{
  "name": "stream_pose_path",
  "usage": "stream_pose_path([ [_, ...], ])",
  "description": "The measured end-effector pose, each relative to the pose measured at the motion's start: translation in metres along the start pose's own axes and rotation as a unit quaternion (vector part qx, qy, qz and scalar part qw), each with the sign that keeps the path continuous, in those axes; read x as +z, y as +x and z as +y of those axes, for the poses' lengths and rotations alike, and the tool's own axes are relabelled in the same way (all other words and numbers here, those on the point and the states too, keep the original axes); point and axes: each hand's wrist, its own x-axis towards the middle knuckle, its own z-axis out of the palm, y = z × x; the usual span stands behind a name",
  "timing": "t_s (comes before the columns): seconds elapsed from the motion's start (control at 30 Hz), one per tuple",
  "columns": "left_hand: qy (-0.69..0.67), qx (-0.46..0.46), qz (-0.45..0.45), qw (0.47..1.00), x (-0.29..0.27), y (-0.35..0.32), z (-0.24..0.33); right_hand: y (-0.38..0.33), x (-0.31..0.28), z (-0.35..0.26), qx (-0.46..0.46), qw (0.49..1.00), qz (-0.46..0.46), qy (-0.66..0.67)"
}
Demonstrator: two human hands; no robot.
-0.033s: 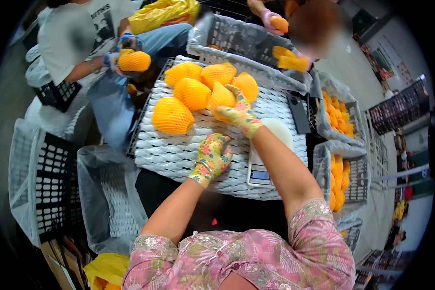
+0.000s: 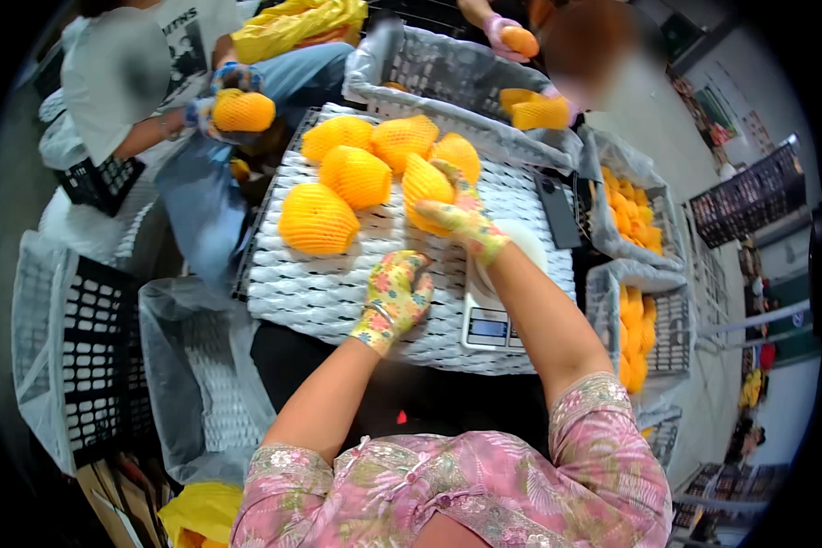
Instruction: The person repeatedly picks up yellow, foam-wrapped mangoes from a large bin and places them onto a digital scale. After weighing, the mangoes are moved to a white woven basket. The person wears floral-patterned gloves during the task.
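Observation:
My right hand [image 2: 461, 217], in a yellow flowered glove, grips a round fruit in a yellow foam net [image 2: 426, 192]. Several more netted fruits [image 2: 318, 219] lie grouped to its left and behind it on the white padded tabletop [image 2: 310, 283]. My left hand [image 2: 398, 292], in a matching glove, is closed near the front of the padding; whether anything is inside its fingers is hidden. Under my right forearm stands a white kitchen scale [image 2: 490, 324] with a round plate and a small display.
A lined crate [image 2: 438, 78] stands beyond the table. Lined crates of netted fruit [image 2: 632, 215] stand at the right, beside a dark phone [image 2: 557, 212]. Lined crates [image 2: 187, 365] are at the left. Two co-workers sit opposite; one's gloved hand [image 2: 231, 96] holds a netted fruit.
My right hand has drawn the netted fruit slightly right and toward me, away from the group. My left hand keeps its place. The whole view has shifted a little.

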Motion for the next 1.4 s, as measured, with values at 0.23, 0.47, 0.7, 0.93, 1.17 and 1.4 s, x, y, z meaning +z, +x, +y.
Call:
stream_pose_path([
  [0.23,-0.007,0.031,0.010,0.999,0.007,0.004,0.003,-0.095,-0.121,0.004,-0.090,0.965,0.058,-0.239],
  [0.47,-0.035,-0.002,-0.003,0.999,0.006,0.001,0.000,-0.113,-0.119,0.004,-0.101,0.954,-0.001,-0.283],
  [0.7,0.003,0.003,-0.016,1.000,0.005,0.002,0.001,-0.134,-0.146,0.036,-0.075,0.988,0.124,-0.050],
  [0.93,0.028,-0.023,-0.027,0.999,0.006,0.002,0.008,-0.158,-0.155,0.043,-0.018,0.980,0.189,-0.063],
  [1.17,0.042,-0.010,-0.027,0.999,0.009,0.003,0.005,-0.151,-0.148,0.010,0.009,0.975,0.174,-0.139],
  [1.4,0.035,-0.022,-0.029,0.999,0.009,0.001,-0.005,-0.126,-0.103,-0.027,0.059,0.893,0.100,-0.434],
])
